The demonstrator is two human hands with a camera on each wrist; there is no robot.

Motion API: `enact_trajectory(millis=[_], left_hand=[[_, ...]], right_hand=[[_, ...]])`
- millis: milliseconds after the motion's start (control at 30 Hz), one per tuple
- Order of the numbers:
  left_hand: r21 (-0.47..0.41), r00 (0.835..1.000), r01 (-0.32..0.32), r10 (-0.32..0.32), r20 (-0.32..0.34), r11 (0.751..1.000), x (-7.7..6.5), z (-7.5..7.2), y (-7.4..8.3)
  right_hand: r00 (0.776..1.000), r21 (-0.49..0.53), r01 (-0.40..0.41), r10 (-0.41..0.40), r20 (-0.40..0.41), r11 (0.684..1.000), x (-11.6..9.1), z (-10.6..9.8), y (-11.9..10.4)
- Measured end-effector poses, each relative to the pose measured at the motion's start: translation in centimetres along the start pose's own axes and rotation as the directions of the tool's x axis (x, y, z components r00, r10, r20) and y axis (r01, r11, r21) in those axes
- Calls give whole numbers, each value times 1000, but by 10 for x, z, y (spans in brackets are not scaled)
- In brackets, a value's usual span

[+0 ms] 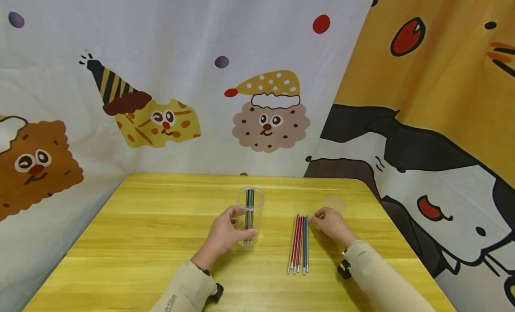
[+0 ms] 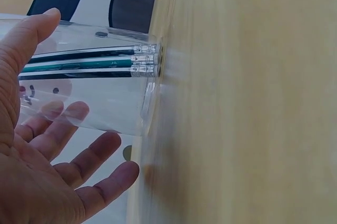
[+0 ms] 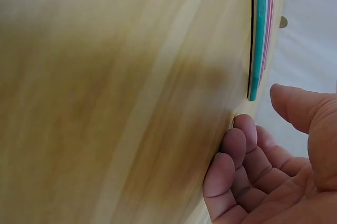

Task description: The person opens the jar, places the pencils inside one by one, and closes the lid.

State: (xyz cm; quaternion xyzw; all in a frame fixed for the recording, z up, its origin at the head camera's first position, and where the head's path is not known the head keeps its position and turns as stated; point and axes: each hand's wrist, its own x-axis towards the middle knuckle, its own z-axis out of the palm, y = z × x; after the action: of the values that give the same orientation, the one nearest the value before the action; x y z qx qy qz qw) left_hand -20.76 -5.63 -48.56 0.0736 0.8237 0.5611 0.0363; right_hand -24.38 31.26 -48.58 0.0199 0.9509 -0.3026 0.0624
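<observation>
At the wooden table (image 1: 157,222), we see the left hand (image 1: 225,229) gripping, the right hand (image 1: 332,224) relaxed, empty!
There's the clear cup (image 1: 258,216) in that left grasp; red and blue pencils (image 1: 300,240) lie beside the right, dark pencils (image 2: 79,65) inside the cup.

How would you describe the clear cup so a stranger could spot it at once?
On the yellow wooden table, find the loose red and blue pencils. Left of these, the left hand holds the clear cup, set apart by being upright and see-through, with dark pencils inside.
</observation>
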Motion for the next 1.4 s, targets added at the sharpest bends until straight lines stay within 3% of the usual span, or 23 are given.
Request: enact_trajectory(millis=[1400], left_hand=[[23,1000,-8,8,-4,1000,1,0,-2]], right_hand=[[999,-94,47,-49,-14,994,14,18,-19]])
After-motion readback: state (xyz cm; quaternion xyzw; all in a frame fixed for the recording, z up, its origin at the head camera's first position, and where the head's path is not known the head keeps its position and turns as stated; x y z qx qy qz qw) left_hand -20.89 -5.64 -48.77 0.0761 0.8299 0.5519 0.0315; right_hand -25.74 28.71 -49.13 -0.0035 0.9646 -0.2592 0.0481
